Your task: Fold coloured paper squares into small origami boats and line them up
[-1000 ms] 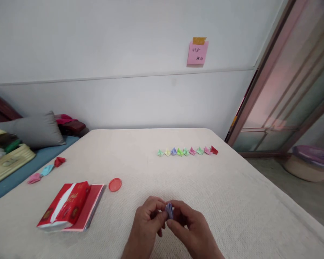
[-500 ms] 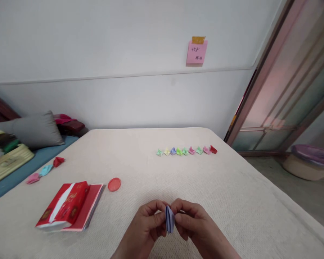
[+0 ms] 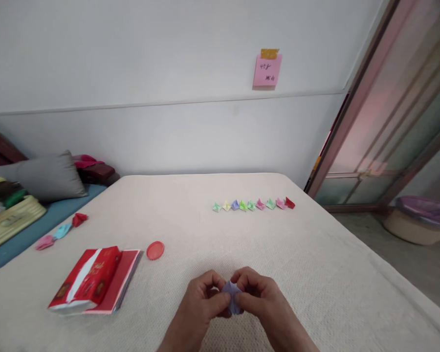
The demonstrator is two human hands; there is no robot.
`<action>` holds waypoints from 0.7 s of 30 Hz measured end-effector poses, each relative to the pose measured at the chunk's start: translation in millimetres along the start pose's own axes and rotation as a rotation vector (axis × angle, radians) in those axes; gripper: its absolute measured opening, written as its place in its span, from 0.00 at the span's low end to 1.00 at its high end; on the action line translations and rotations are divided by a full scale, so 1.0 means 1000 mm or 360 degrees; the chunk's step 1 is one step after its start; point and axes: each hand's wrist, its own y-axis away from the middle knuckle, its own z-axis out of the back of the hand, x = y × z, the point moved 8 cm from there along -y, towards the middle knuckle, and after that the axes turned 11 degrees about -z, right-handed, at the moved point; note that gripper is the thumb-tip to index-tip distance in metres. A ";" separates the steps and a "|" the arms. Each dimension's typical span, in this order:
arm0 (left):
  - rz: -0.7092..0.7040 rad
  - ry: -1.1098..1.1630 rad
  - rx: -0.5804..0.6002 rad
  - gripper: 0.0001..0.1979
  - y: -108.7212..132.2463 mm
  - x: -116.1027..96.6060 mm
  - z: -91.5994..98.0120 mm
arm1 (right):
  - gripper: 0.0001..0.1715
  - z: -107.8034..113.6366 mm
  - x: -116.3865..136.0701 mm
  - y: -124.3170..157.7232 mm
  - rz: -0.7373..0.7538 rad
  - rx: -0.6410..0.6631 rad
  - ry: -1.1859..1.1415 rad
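Between my two hands is a small folded piece of purple paper [image 3: 232,293], held just above the table near its front edge. My left hand [image 3: 205,298] pinches its left side, with the thumb on the face toward me. On the right side, my right hand [image 3: 258,293] grips it the same way with thumb and fingers. The paper's broad face shows, with a point at the top; its far side is hidden. A row of several small folded paper pieces [image 3: 244,207] in green, yellow, purple, pink and red lies farther back on the table.
A red tissue pack [image 3: 95,276] rests on a stack of coloured paper [image 3: 126,283] at the left. A round red lid [image 3: 155,250] lies beside it. Folded pink, blue and red pieces [image 3: 62,231] sit along the table's left edge. A pink note [image 3: 267,71] is taped to the wall.
The purple paper was seen edge-on as a narrow folded packet; now its broad face shows. Both thumbs have moved onto that face. Everything else on the table stays put.
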 end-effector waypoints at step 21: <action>-0.0212 -0.0021 -0.0348 0.04 -0.003 -0.001 0.008 | 0.03 -0.004 -0.027 -0.005 -0.0169 -0.0147 -0.0313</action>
